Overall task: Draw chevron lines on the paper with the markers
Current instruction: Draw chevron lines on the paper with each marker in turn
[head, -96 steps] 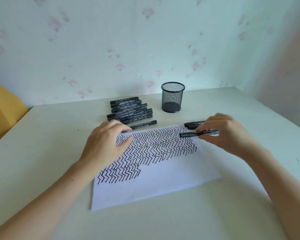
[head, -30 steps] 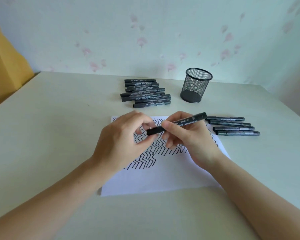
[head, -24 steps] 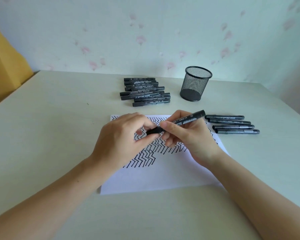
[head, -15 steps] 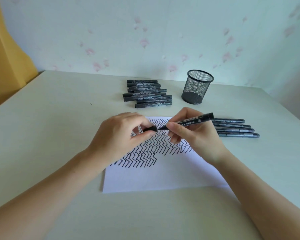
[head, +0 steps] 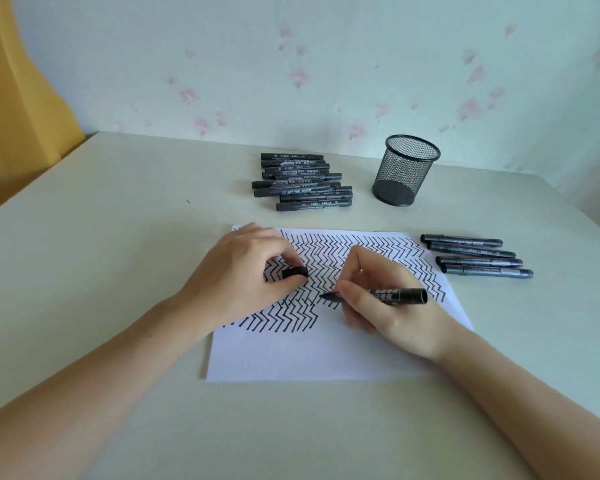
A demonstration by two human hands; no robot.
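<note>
A white sheet of paper lies on the table, its upper part filled with black chevron rows. My right hand grips an uncapped black marker, tip pointing left and resting near the lower edge of the drawn rows. My left hand rests on the paper's left part and pinches the marker's black cap between thumb and fingers.
A pile of several black markers lies beyond the paper. A black mesh pen cup stands to their right. Several more markers lie right of the paper. A wall runs behind the table; yellow cloth hangs at far left.
The cap has come off the marker: my left hand pulled it away to the left, and my right hand lowered the uncapped marker's tip towards the paper.
</note>
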